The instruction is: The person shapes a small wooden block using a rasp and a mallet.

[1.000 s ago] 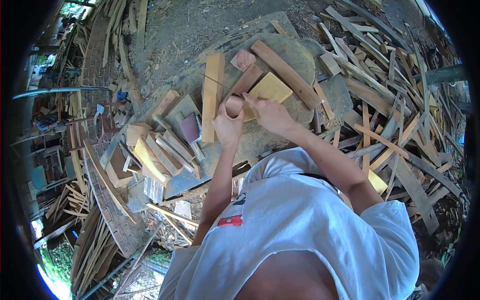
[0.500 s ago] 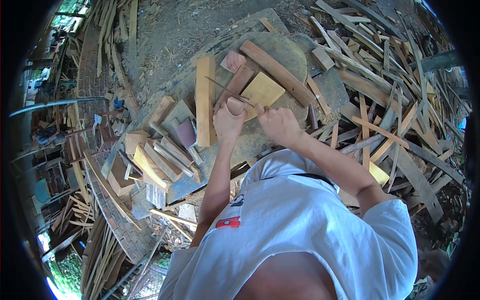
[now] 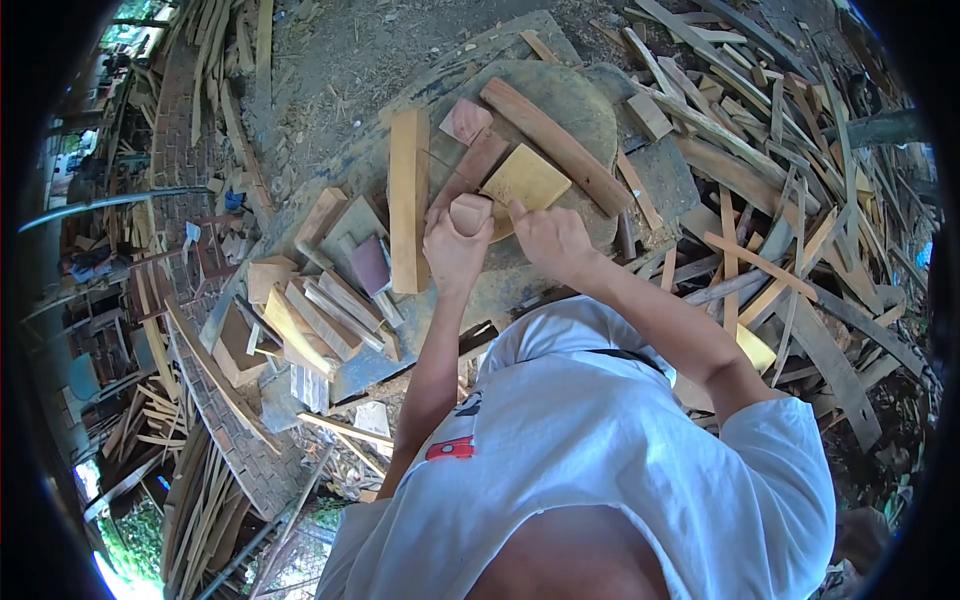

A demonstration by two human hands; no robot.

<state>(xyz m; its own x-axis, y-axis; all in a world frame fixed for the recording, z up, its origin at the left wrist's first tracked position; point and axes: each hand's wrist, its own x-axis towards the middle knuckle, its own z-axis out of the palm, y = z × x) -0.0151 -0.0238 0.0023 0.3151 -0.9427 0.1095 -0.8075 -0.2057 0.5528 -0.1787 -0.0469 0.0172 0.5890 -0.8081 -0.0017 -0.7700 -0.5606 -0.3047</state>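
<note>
Left hand point(image 3: 455, 250) holds wood block point(image 3: 470, 212) over round slab point(image 3: 565, 92) amid offcuts point(image 3: 760, 265).

Seen from above, a person wears a loose white short-sleeved T-shirt point(image 3: 640, 460), creased and folded across the front. On the left side of the cloth sits a small red printed mark point(image 3: 449, 448), with a smaller dark print point(image 3: 470, 403) just above it; neither is clear enough to read. A thin dark line point(image 3: 620, 352), perhaps a strap or cord, crosses the cloth near the right shoulder. The right sleeve point(image 3: 785, 470) is wide and ends on the upper arm. Both arms are bare below the sleeves, and the left hand point(image 3: 455, 245) and right hand point(image 3: 548, 238) are bare too. The shirt's wide neck opening point(image 3: 570, 550) shows at the bottom edge.
</note>
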